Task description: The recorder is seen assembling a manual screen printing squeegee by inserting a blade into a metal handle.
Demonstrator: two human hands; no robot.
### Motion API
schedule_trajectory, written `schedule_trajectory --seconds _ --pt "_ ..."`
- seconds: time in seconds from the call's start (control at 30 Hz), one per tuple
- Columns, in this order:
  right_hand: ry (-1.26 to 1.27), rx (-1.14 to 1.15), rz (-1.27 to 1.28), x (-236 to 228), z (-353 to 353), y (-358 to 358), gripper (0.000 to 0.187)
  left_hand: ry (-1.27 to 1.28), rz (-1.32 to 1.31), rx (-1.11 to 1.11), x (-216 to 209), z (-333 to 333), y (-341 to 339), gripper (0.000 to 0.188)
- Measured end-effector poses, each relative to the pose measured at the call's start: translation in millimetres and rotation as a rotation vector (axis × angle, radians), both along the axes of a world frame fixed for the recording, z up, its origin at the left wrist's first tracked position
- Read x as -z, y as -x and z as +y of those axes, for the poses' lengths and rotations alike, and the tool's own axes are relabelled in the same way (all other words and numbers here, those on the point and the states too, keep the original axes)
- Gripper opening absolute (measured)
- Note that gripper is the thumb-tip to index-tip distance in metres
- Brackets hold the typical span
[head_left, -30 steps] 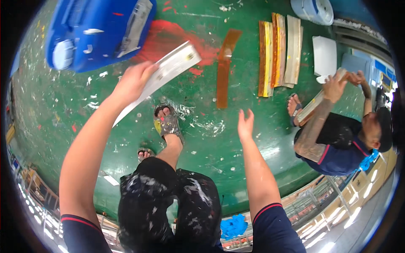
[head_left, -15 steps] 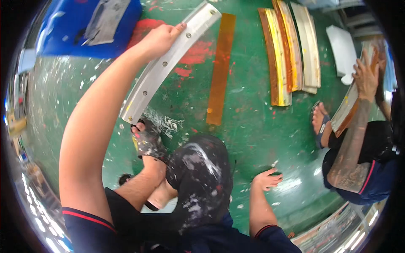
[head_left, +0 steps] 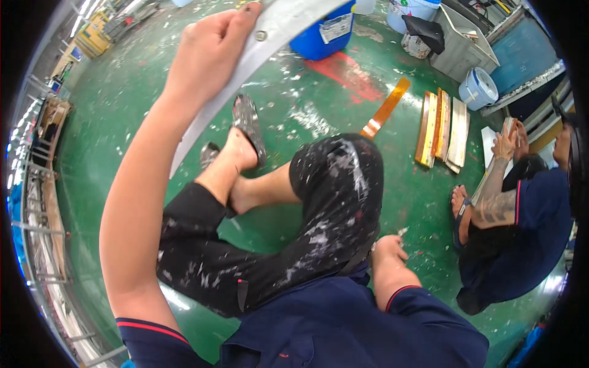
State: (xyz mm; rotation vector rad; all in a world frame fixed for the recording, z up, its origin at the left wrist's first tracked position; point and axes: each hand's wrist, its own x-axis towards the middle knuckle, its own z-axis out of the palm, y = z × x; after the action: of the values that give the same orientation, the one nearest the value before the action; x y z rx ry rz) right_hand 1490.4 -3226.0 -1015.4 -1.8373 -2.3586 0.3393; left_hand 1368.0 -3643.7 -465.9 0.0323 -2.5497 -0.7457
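Raised at the upper left, my left hand [head_left: 205, 58] is closed around the edge of a long, flat, silvery metal bar with screws [head_left: 283, 26]. The bar slants down behind my forearm, and its upper end runs out of view. My right hand [head_left: 390, 248] is low beside my bent knee, apparently resting on the floor, with fingers apart and nothing visible in it. Beyond that knee, a translucent amber strip [head_left: 388, 105] lies on the floor.
Several wooden-backed amber and cream strips [head_left: 440, 129] lie side by side at the right. A co-worker crouches there, hands [head_left: 508, 142] on a similar strip. A blue container [head_left: 319, 40], white buckets [head_left: 478, 89] and a grey bin [head_left: 463, 46] stand farther back. Metal racking [head_left: 43, 227] runs along the left.
The view has tipped up, showing more of the room. My left hand has raised the metal bar closer to me, off the floor area. My right hand stays low beside my knee.
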Motion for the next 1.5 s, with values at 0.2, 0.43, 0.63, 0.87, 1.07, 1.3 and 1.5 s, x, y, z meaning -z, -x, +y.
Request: schedule_trajectory --seconds 0.2,0.43,0.63,0.87,1.07,1.3,1.5 --pt "0.268 -0.627 0.326 -66.6 21.3 -20.8 0.052 0.308 0.258 0.05 -10.3 1.7 -139.1 0.05" --pt "0.512 -1.386 0.701 -97.1 -16.9 42.6 0.049 0.137 0.257 -0.121 10.9 2.9 -244.0 0.049" --pt "0.49 -1.574 0.468 -52.8 3.7 9.3 0.049 -0.084 0.226 -0.343 18.7 -32.6 -267.5 0.061" --pt "0.24 -1.727 0.403 -42.4 17.2 -7.4 0.041 -0.556 0.257 -0.19 6.4 -50.4 -235.7 0.059" --pt "0.7 -1.196 0.391 -55.4 0.1 90.2 0.033 -0.619 0.287 -0.115 33.9 -103.7 -184.5 0.054" --pt "0.813 -1.381 0.557 -165.6 29.1 285.2 0.038 -0.965 0.099 -0.067 69.1 -147.9 -140.8 0.068" --pt "0.452 -1.291 0.187 -252.0 -51.6 371.9 0.054 -1.001 -0.17 0.371 122.7 -80.5 -65.0 0.064"
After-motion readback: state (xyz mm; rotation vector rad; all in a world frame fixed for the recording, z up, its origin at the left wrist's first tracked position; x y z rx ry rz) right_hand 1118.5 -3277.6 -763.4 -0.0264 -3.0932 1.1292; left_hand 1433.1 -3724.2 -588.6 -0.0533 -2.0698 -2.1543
